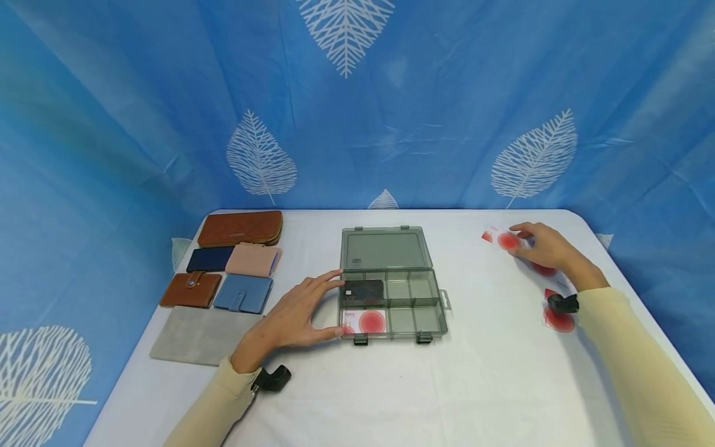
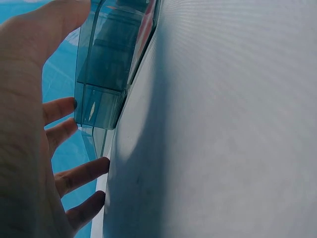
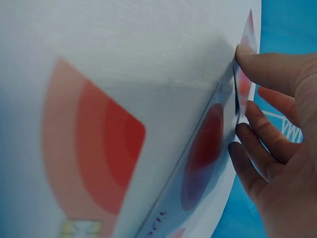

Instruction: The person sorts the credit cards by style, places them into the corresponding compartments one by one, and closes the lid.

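A clear grey compartment box (image 1: 430,304) lies open at the table's middle, its lid (image 1: 385,247) folded back. A black card (image 1: 363,290) and a white card with a red circle (image 1: 364,321) lie in its left compartments. My left hand (image 1: 329,303) rests against the box's left side with fingers spread and straight; the left wrist view shows the box wall (image 2: 106,74) beside the fingers (image 2: 59,111). At the far right my right hand (image 1: 519,239) pinches the edge of a red-circle card (image 1: 505,240); its thumb and fingers (image 3: 257,119) tilt this card (image 3: 242,79) up off the cloth.
Several wallets lie at the left: a long brown one (image 1: 240,228), navy (image 1: 209,259), pink (image 1: 254,259), small brown (image 1: 191,289), blue (image 1: 242,293) and grey (image 1: 198,335). More red-circle cards (image 1: 558,320) lie by my right wrist. Blue leaf-print cloth surrounds the white table (image 1: 491,385).
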Demonstrator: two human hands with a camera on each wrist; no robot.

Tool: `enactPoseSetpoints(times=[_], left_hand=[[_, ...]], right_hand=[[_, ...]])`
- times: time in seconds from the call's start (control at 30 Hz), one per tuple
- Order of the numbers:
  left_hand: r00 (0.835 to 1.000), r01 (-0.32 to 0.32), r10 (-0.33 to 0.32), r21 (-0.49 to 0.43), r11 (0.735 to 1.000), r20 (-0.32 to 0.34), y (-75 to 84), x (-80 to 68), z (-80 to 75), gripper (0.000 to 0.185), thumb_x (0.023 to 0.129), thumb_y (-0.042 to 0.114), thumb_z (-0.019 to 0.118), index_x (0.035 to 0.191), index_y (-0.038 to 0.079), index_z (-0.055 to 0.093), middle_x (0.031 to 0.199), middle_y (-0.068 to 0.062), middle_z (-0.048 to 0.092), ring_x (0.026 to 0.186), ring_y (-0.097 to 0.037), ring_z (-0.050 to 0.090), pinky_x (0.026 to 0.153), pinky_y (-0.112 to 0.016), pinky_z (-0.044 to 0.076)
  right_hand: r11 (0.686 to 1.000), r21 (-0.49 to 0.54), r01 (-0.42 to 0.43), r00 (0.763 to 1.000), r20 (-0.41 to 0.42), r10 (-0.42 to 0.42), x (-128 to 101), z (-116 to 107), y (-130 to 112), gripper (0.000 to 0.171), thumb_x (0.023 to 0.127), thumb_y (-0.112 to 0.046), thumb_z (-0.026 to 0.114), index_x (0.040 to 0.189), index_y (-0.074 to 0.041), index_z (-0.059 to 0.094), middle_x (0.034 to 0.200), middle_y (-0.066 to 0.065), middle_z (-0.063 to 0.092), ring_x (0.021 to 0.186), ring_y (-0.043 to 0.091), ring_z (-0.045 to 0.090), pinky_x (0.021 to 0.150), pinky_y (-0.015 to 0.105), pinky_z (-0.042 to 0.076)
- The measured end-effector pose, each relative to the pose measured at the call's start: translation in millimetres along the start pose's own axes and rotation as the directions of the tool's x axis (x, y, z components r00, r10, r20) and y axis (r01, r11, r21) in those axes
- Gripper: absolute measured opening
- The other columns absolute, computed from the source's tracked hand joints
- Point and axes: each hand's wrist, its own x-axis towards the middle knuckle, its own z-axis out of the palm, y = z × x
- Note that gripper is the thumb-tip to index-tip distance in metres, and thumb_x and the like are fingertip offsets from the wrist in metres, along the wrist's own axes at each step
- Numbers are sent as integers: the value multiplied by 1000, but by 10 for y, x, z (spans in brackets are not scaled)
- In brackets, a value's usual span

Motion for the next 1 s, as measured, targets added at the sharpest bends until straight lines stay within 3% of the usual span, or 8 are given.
enactPoseSetpoints(times=[0.2, 0.33, 0.53, 0.67, 0.8, 1.0], left_hand=[[1000, 13, -13, -18, 1000, 8, 7, -10, 3, 94, 88, 63, 79, 164, 19, 46, 176, 4, 31, 146, -28, 50, 113, -61, 45], [1000, 3, -3, -15, 1000, 0, 9, -10, 3, 93, 88, 62, 79, 163, 18, 47, 175, 2, 33, 145, -29, 50, 112, -61, 46], [1000, 7, -7, -14, 1000, 5, 12, -7, 6, 93, 88, 62, 79, 163, 19, 47, 176, 2, 32, 146, -29, 50, 113, -61, 45], [1000, 14, -14, -18, 1000, 9, 15, -9, 9, 93, 88, 62, 80, 164, 19, 46, 176, 2, 32, 146, -30, 50, 112, -62, 46], [1000, 20, -20, -15, 1000, 8, 11, -13, 12, 94, 87, 61, 80, 164, 20, 46, 176, 4, 31, 146, -30, 50, 113, -61, 45], [1000, 23, -23, -12, 1000, 13, 11, -13, 18, 94, 87, 62, 80, 164, 20, 45, 176, 4, 30, 147, -30, 50, 113, -61, 45]], right_hand=[[1000, 18, 5, 999, -40, -4, -37, 46, -9, 70, 99, -21, 77, 154, 7, 43, 146, 41, 42, 136, 60, 39, 112, 76, 36], [999, 41, 3, 998, -63, 0, -101, 84, -18, 68, 101, -22, 75, 155, 3, 41, 144, 42, 46, 131, 61, 45, 110, 78, 37], [997, 76, 23, 981, -196, -7, -180, 176, -104, 47, 109, -25, 62, 149, -3, 51, 135, 42, 57, 121, 60, 56, 102, 76, 46], [989, 141, 41, 963, -268, -2, -241, 250, -236, 43, 111, -29, 60, 144, -1, 59, 137, 41, 59, 125, 58, 57, 103, 74, 47], [982, 182, 56, 959, -283, -2, -307, 326, -426, 44, 111, -33, 60, 144, -4, 61, 140, 37, 60, 128, 56, 58, 104, 72, 48], [973, 166, 158, 935, -343, -93, -431, 440, -798, 33, 109, -23, 65, 138, -7, 67, 131, 32, 68, 123, 55, 64, 101, 72, 50]])
